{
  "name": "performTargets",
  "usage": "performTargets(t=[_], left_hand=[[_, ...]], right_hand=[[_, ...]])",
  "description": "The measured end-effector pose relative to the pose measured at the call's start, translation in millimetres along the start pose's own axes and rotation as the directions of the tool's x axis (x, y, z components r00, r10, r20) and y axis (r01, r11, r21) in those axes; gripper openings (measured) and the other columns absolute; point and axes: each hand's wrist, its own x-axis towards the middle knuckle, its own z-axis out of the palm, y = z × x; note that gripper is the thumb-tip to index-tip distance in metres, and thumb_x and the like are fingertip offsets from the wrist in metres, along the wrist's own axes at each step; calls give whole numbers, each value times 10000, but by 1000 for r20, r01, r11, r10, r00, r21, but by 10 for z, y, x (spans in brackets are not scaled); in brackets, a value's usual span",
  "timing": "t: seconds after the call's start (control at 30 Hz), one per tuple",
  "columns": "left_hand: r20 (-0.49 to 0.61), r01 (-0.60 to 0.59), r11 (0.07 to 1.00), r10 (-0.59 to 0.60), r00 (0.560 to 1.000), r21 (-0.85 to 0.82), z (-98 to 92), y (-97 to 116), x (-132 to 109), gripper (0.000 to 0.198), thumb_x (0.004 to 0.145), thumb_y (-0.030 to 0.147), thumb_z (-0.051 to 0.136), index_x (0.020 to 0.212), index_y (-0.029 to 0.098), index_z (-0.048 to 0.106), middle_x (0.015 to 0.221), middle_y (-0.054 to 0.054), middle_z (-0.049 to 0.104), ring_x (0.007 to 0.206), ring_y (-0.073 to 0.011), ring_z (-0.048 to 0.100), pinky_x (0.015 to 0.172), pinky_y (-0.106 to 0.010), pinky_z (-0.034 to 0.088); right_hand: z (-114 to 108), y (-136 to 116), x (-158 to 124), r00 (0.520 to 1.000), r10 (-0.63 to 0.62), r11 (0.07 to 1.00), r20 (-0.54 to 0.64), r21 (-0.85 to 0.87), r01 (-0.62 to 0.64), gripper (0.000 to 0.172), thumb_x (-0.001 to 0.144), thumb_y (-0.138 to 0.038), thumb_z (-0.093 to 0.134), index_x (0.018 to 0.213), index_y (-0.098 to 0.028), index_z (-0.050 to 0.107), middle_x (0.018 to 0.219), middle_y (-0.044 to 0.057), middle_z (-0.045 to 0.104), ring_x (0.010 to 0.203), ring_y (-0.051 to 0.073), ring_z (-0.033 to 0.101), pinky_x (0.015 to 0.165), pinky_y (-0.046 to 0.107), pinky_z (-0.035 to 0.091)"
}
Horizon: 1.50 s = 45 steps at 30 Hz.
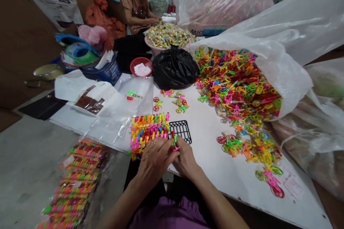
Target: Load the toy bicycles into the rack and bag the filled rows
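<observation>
My left hand is closed at the near right end of the packed rows, its thumb and fingertips pressed on a small plastic toy in red, green and pink. From the other side, my right hand pinches the same toy, its fingers partly hidden. Just beyond the hands, a black plastic grid rack lies on the white table. Tight rows of bright toys cover its left part. Several loose toys, some with wheel-like rings, lie beyond the rack.
A clear bag spills a heap of toys at right. A tied black bag, red bowl and blue basket stand at the back. Bagged toy rows lie lower left. Another person sits behind a full tub.
</observation>
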Motion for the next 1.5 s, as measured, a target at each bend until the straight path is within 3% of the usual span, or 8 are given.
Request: performTargets(t=[0.27,0.4,0.53,0.67,0.9,1.13,1.27,1.5], left_hand=[[30,-13,1000,12,999,27,49,-39,-23,172,860,149,467,944,176,614,834,-32,657,821,-173,591,792,-317,473],[11,-65,997,66,998,-50,37,-31,-205,218,849,110,470,1006,200,591,878,-24,652,878,-153,592,863,-303,461],[58,-60,997,64,996,-54,12,-21,-252,249,843,120,462,1027,234,587,911,-27,655,883,-162,604,845,-309,490],[85,-78,997,79,993,-14,-40,-8,-210,281,847,98,430,1047,230,577,919,-31,660,894,-165,611,840,-304,501],[74,-140,990,137,988,28,22,-81,-265,312,861,115,397,1118,208,548,1010,-47,656,976,-171,599,882,-302,484],[-51,-117,993,118,992,26,13,1,-136,263,845,137,477,1091,195,552,1004,-58,638,967,-187,583,901,-342,445],[-124,12,1000,-9,992,26,-152,-21,273,194,838,235,528,1018,197,590,979,-66,629,946,-202,577,867,-363,455],[236,6,999,5,972,-46,88,-226,666,186,868,203,438,923,174,613,903,-54,628,877,-182,573,821,-341,458]], right_hand=[[-201,-53,111,972,56,994,230,-103,-33,95,776,-153,443,834,-166,516,719,11,557,615,126,485,550,208,332],[-608,103,370,870,-91,991,484,-42,127,97,796,-214,502,766,-180,589,629,-28,562,565,101,489,526,186,326],[-752,111,1148,997,17,894,75,-448,19,197,845,-193,445,963,-169,602,949,69,620,818,167,566,675,246,389],[-519,19,1615,989,140,780,52,-621,-78,250,849,-129,405,1020,-102,585,1115,167,545,965,234,548,722,296,422],[-782,393,698,964,-63,791,257,-576,206,223,899,-152,395,1015,-199,579,1083,64,563,974,165,530,814,251,393],[-911,405,601,944,313,733,-101,-607,-307,196,862,-260,455,958,-144,581,936,116,620,844,206,582,678,279,389],[-851,377,705,926,351,853,-136,-363,-376,217,834,-348,474,843,-166,590,785,66,634,693,169,569,606,255,360],[-552,267,419,969,232,959,-89,189,-213,83,715,-239,544,780,-188,532,625,-41,539,559,104,471,526,193,341]])
